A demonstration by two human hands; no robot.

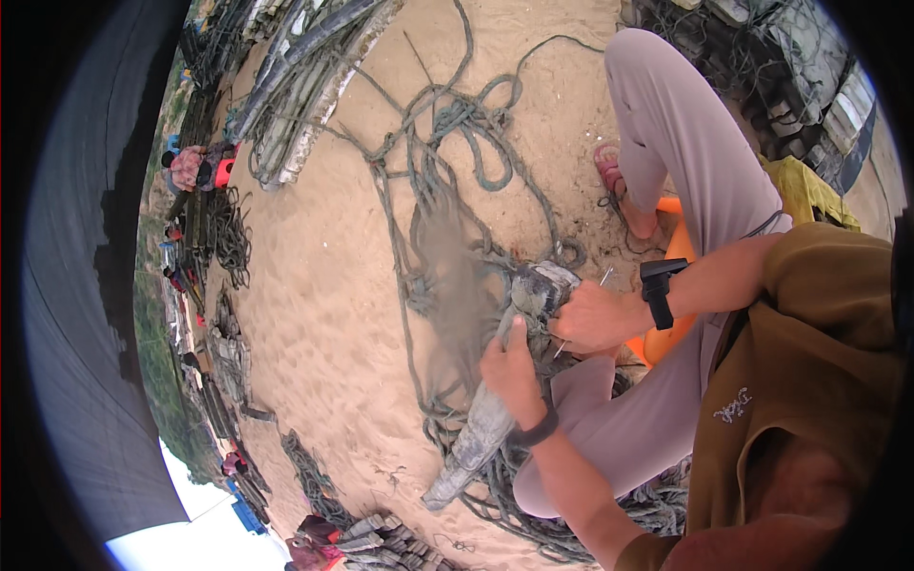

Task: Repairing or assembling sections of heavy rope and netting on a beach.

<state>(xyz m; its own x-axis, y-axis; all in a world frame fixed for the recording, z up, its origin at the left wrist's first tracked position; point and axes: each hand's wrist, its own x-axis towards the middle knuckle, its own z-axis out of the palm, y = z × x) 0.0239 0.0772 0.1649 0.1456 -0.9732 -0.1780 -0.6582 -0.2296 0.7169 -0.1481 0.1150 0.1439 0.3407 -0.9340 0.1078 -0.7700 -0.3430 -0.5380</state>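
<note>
A long grey, weathered bundle (pixel 481 433), seemingly wrapped in sheeting, lies slanting across my lap and over the ropes. My left hand (pixel 512 373) is closed around its middle, thumb laid along the top. At the bundle's darker upper end (pixel 541 288), my right hand (pixel 595 316) is pinched shut on a thin pale rod (pixel 606 276), which sticks out on both sides of the fist. What the right fingertips touch is partly hidden. A tangle of grey-green rope (pixel 419 181) spreads over the sand beside the bundle, with more rope (pixel 533 533) under my leg.
I sit on an orange seat (pixel 671 338) on sand (pixel 314 314). Long grey bundles with ropes (pixel 305 86) lie at upper left, and another pile (pixel 819 71) at upper right. More bundles (pixel 390 542) lie at the bottom. A person (pixel 188 169) sits far left. A blurred patch veils some rope.
</note>
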